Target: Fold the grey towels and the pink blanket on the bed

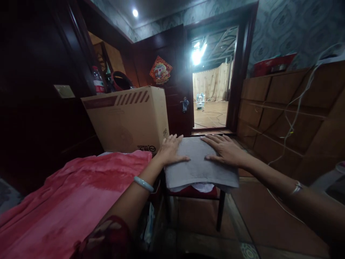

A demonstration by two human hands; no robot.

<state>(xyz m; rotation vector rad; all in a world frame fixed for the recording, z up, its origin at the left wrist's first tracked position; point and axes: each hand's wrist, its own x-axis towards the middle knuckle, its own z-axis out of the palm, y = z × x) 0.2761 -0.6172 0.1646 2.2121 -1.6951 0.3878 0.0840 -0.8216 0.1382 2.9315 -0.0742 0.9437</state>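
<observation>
A folded grey cloth (201,171) lies on a dark wooden chair with a red seat (185,193). Some white fabric (203,187) peeks out beneath its front edge. My left hand (172,151) rests flat on the cloth's left side, fingers stretched toward the far edge. On the right side, my right hand (222,150) lies palm down with its fingers spread. Neither hand grips anything. What lies under the cloth is mostly hidden.
A pink blanket (88,187) covers a surface at the left. Behind it stands a large cardboard box (126,122) with a bottle (98,81) on top. Wooden drawers (291,118) line the right wall, with a white cable (293,118) hanging down. An open doorway lies ahead.
</observation>
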